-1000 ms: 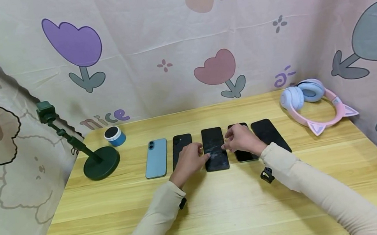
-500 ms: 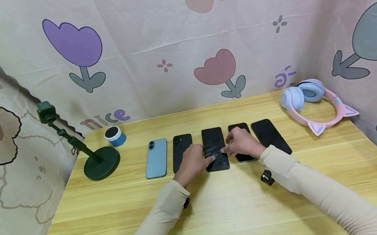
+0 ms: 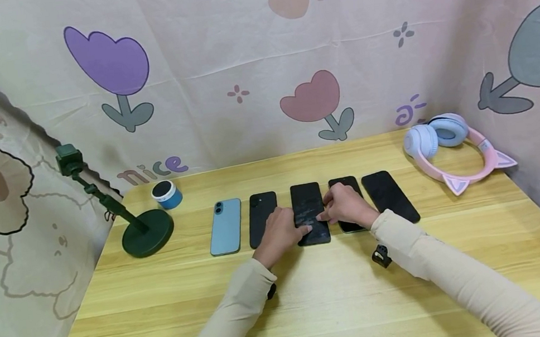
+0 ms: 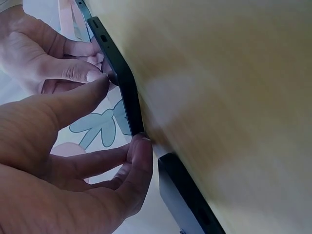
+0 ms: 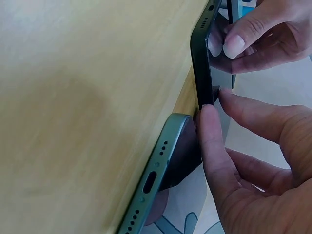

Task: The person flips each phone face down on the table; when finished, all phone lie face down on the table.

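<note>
Left hand (image 3: 278,234) has edged rightward, its thumb reaching farther across the screen of the black smartphone (image 3: 307,200), while the right hand (image 3: 347,204) has slipped slightly nearer the person. Both pinch that phone's opposite long edges, midway along a row of five on the wood-grain table (image 3: 327,302). Its glossy screen is smudged. Beside it, a green-framed smartphone (image 5: 159,165) shows an oval port flanked by round holes. Creased fabric (image 3: 213,35) behind reads "nice".

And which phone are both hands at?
The middle phone of the five in the row: the left hand is at its left edge, the right hand at its right. The other four phones aren't between the hands.
</note>
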`<state>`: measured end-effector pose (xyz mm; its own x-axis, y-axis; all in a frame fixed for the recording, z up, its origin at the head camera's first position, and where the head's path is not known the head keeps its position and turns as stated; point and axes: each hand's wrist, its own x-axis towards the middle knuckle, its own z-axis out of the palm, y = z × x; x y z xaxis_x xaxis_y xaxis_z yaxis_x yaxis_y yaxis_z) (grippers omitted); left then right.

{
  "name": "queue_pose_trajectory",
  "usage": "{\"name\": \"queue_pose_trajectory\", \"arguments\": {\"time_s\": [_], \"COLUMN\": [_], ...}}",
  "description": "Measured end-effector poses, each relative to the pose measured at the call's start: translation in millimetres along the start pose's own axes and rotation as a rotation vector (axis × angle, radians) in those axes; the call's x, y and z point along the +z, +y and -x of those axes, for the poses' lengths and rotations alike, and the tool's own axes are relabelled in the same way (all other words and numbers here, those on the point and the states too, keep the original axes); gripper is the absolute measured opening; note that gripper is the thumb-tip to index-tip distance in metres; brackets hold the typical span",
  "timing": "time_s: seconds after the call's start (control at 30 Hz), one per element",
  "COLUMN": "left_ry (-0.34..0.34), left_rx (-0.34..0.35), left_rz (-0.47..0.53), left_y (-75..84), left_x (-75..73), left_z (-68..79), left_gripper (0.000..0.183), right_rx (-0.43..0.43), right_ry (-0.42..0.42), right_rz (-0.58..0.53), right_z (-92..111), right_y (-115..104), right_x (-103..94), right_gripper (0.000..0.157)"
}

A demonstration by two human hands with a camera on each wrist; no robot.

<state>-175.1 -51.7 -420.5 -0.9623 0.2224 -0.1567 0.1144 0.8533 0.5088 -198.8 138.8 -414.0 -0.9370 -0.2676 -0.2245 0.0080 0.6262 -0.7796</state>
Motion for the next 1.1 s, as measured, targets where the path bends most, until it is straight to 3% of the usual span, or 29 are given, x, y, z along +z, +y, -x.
{"name": "queue_pose_trajectory", "arguments": {"time_s": [0.5, 1.1], "left_ry": [0.015, 0.065], "left_rx": [-0.012, -0.024], "left_rz": [0.053, 0.094], "left_y": [-0.2, 0.9], "left_x": [0.5, -3.5], "left_z": [1.7, 3.9], "left_gripper": [0.04, 0.028], "right_rx": [0.01, 0.01], "right_ry": [0.005, 0.007], "right_rz": [0.036, 0.052], "right_z": [-0.8, 0.3], "right_y": [-0.8, -4.3], "right_x": [0.4, 4.2], "right_gripper": [0.05, 0.031]}}
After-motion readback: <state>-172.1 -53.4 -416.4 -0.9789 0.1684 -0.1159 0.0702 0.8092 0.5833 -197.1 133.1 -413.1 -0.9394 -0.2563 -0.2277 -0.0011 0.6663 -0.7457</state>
